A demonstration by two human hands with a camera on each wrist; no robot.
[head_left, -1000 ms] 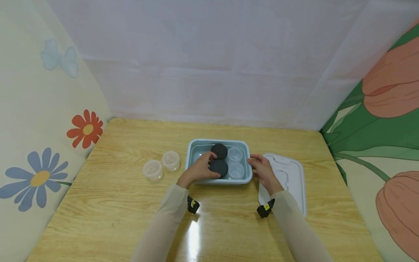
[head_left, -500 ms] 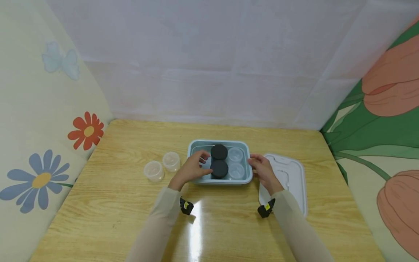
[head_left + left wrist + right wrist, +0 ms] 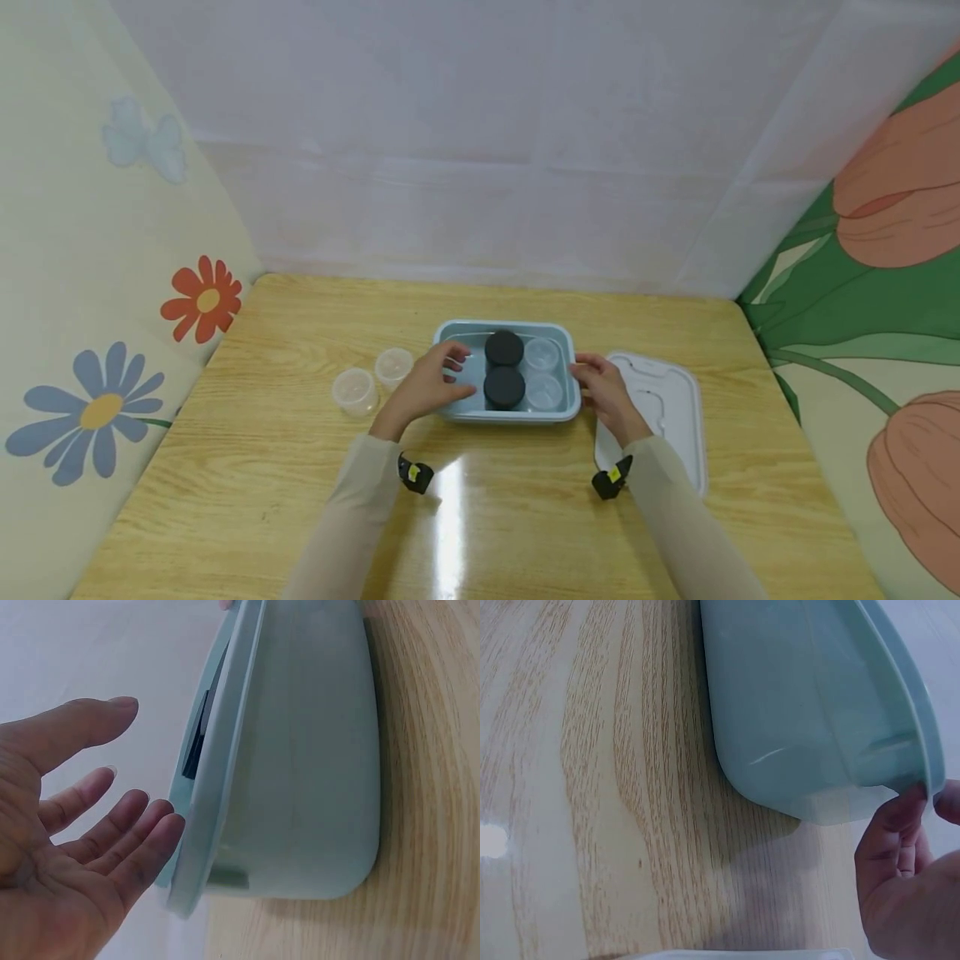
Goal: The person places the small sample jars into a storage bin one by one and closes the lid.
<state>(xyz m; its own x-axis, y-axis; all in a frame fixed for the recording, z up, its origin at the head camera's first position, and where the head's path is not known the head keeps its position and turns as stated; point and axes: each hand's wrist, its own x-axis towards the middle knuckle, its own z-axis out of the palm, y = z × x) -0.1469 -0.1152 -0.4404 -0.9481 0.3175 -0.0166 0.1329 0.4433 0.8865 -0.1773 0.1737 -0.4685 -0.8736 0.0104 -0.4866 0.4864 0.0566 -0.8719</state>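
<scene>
A pale blue bin [image 3: 457,408] sits mid-table. It holds two black-lidded jars [image 3: 504,387] and two clear lidless jars [image 3: 543,392]. My left hand [image 3: 442,375] hovers open over the bin's empty left part, holding nothing. In the left wrist view the left hand [image 3: 127,787] has straight fingers just off the bin's rim [image 3: 225,750], with a black lid [image 3: 196,739] showing inside. My right hand [image 3: 596,383] holds the bin's right rim. In the right wrist view a finger [image 3: 900,821] under the bin [image 3: 810,697] and the thumb above pinch that rim.
Two clear cups [image 3: 354,390] [image 3: 393,365] stand on the wooden table [image 3: 300,500] left of the bin. The bin's white lid [image 3: 663,417] lies flat to its right, partly under my right forearm. Cloth walls close in the back and both sides.
My left hand let go of the near black-lidded jar and drew back to the left, opening over the bin's left side. The right hand stayed on the rim.
</scene>
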